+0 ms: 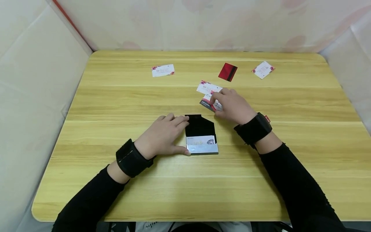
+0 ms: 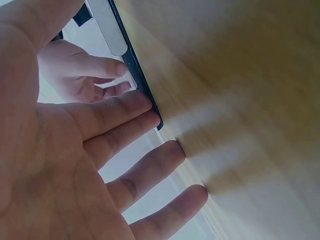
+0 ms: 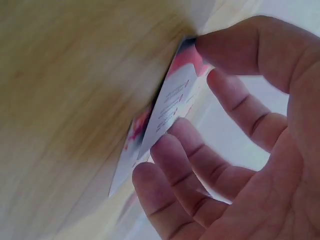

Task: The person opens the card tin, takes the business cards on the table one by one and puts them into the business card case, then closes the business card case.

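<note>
Wide open, case (image 1: 200, 125) holding VIP card (image 1: 202, 142), left hand (image 1: 165, 135) outstretched against it, right hand (image 1: 235, 107) pinching patterned card (image 3: 172, 95)

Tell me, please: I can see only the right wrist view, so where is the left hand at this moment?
Observer: The left hand is touching the left side of the open black card case.
Operator: Thank you. I see the cards at the right hand. Do other cards lie farther away on the table?
Observer: Yes. In the head view, a red card with a dark stripe lies toward the far edge, with one white floral card to its left and another to its right.
</note>
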A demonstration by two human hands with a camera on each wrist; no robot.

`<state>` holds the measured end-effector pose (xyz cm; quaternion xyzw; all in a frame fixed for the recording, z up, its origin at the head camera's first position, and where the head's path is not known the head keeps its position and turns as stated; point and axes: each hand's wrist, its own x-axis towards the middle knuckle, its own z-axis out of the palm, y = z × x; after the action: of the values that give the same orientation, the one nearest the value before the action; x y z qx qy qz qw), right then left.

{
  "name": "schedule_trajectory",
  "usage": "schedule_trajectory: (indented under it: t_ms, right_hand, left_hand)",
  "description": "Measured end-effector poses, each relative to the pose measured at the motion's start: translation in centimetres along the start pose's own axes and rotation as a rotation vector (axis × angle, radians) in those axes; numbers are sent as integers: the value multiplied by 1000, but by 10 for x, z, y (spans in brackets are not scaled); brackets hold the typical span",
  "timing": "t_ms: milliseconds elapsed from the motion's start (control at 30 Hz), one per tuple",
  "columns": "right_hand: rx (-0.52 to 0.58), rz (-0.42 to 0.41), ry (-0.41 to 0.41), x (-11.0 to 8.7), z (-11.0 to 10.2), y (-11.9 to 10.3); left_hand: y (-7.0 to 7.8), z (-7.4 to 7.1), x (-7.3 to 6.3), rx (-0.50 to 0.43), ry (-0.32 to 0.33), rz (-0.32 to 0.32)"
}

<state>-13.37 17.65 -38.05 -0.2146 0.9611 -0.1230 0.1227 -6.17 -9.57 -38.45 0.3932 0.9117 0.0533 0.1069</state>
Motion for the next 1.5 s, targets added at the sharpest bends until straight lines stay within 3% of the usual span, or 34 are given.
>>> schedule_trajectory:
  t_ms: [300, 500, 600, 800, 967, 1267, 1500]
  right_hand:
    - [162, 3, 31, 3, -5, 1]
    - [267, -10, 12, -1, -26, 11]
    - [266, -21, 111, -9, -39, 18]
    - [263, -43, 393, -18, -52, 29]
    - [283, -104, 495, -18, -53, 29]
    - [263, -194, 511, -17, -51, 27]
    - [256, -148, 432, -18, -52, 25]
  left_hand:
    - [-3, 1, -2, -10, 5, 4]
    - [-3, 1, 0, -13, 2, -1]
    - [-3, 1, 0, -12, -1, -3]
    - [-3, 0, 0, -8, -2, 0]
    - [-3, 0, -1, -8, 6, -4]
    - [-2, -1, -1, -10, 9, -1]
    - [-2, 1, 0, -11, 5, -3]
